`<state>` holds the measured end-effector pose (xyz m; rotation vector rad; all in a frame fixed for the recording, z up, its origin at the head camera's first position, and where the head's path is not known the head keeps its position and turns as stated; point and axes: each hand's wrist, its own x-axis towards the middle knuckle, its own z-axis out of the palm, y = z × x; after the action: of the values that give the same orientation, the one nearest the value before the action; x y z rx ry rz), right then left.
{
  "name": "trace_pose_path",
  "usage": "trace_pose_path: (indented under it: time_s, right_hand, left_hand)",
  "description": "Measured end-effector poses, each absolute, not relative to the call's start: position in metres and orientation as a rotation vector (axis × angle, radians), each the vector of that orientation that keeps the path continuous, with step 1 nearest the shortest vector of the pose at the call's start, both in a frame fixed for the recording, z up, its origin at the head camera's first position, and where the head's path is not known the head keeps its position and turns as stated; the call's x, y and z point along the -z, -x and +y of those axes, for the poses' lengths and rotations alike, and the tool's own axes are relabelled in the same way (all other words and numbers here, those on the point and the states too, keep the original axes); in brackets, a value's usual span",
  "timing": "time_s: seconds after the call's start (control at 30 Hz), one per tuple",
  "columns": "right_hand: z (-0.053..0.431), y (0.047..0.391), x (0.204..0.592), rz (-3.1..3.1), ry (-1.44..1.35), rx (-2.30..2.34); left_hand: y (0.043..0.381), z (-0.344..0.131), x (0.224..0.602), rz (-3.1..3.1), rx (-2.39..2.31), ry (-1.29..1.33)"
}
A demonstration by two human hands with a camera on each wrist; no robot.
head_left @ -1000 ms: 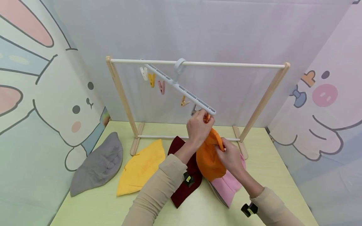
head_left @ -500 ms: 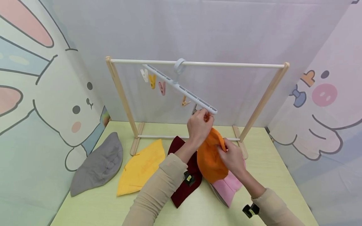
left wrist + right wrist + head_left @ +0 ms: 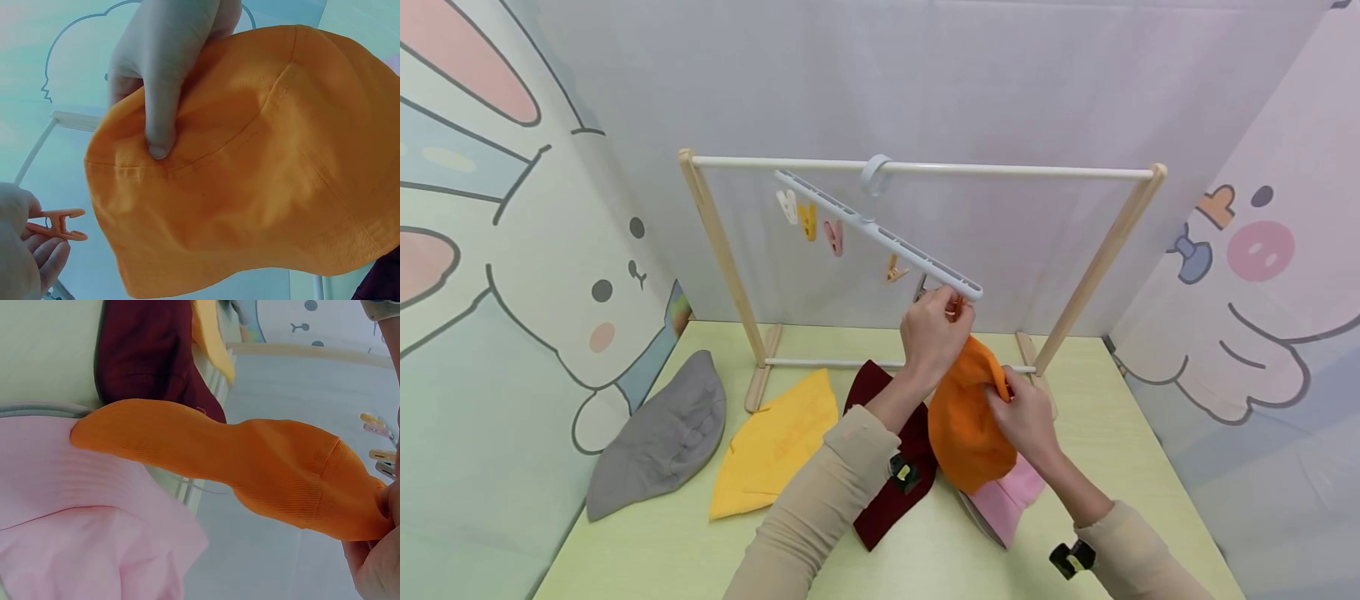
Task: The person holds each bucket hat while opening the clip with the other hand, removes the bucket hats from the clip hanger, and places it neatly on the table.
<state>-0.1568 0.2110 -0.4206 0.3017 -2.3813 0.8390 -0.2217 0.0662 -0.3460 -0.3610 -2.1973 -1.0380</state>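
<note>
My left hand (image 3: pixel 936 332) pinches an orange clothespin (image 3: pixel 59 224) under the near end of the pale hanger (image 3: pixel 917 258). In the left wrist view the clothespin's jaws are spread and face the brim of an orange bucket hat (image 3: pixel 967 421), with a gap between them. My right hand (image 3: pixel 1026 412) pinches that hat by its brim, thumb (image 3: pixel 161 119) on the near side. The hat hangs folded over the table, overlapping a pink hat (image 3: pixel 1011 504) and a maroon hat (image 3: pixel 906 475) in the head view.
A rack with a white bar (image 3: pixel 1015 170) carries the hanger by its hook (image 3: pixel 874 175). White (image 3: pixel 787 207), yellow (image 3: pixel 807 222), pink (image 3: pixel 834 237) and tan (image 3: pixel 894 269) clothespins dangle from it. Yellow (image 3: pixel 778 450) and grey (image 3: pixel 662 437) hats lie on the table (image 3: pixel 647 554) at left.
Both hands and the orange hat have shifted slightly to the right, the hat also a little down. The hanger's near end has swung slightly right with the dangling clothespins.
</note>
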Motion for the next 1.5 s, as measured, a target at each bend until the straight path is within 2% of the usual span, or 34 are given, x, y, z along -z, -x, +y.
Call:
trace_pose_path:
  time_s: [1.5]
  right_hand:
    - [0.265, 0.161, 0.407, -2.408, -0.126, -0.782]
  left_hand:
    - [0.212, 0.088, 0.339, -2.261, 0.994, 0.403]
